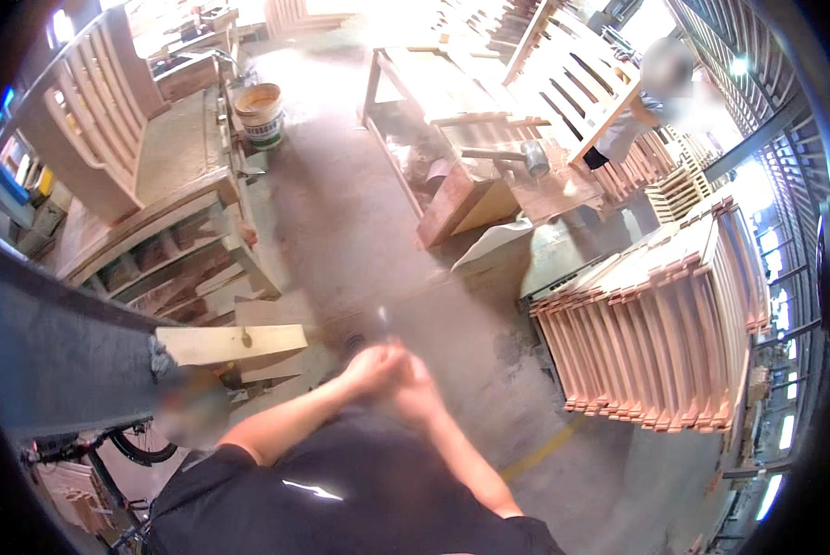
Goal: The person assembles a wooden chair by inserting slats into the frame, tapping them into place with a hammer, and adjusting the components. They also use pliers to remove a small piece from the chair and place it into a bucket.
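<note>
My left hand [372,369] and my right hand [417,387] meet in front of my dark shirt, above the concrete floor. Both look closed, with the fingers drawn together and partly blurred. A small whitish blurred spot [383,315] shows just beyond the fingertips; I cannot make out what it is or whether it is held. Whatever lies between the fingers is hidden.
Left stand a slatted wooden bench piece [96,102] on a worktable, a bucket [260,115] and a pale timber beam [235,345]. Ahead, a mallet [533,159] rests on a workbench. Stacked wooden frames [656,347] stand right; a person [623,134] handles a slatted panel [572,88].
</note>
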Tool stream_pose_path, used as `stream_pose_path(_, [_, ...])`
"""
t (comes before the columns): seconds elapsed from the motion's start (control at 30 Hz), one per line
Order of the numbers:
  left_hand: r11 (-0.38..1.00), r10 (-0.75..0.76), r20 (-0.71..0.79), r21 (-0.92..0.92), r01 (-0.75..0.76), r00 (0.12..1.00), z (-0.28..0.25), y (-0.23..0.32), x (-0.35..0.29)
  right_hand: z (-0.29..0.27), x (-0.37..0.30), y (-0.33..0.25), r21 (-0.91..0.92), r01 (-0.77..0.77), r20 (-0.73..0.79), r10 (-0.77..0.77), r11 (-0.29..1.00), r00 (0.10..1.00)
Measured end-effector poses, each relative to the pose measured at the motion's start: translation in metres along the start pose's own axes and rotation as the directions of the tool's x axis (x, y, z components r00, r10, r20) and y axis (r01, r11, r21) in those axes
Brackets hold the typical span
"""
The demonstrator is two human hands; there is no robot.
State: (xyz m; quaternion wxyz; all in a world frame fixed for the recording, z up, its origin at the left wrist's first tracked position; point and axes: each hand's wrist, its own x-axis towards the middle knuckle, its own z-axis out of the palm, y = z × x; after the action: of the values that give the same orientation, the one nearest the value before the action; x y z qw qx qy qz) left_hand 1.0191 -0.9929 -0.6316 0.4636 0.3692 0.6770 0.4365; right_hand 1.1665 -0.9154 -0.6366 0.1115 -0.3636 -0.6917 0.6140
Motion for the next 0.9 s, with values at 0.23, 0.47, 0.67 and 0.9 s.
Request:
stream_pose_path(0.23, [0.988,-0.125,-0.099,-0.104,0.115,0.987,-0.133,0.077,0.125,-0.066,0.201,-0.075,0.290,-0.109,-0.148,0.157,0.951,0.976])
stream_pose_path(0.47, [0.950,-0.280,-0.607,-0.285,0.125,0.743,-0.253,0.021,0.164,-0.136,0.511,-0.143,0.772,-0.350,0.077,0.468,0.531,0.880])
stream_pose_path(0.67, [0.949,-0.312,-0.936,-0.313,0.018,0.163,-0.358,0.017,0.196,-0.264,0.807,-0.098,0.574,-0.301,-0.221,0.498,0.761,0.839])
stream_pose_path(0.9, [0.894,-0.311,-0.794,-0.430,0.121,-0.523,-0.417,-0.006,0.182,-0.246,0.904,-0.023,0.243,-0.560,-0.698,0.544,0.792,0.465])
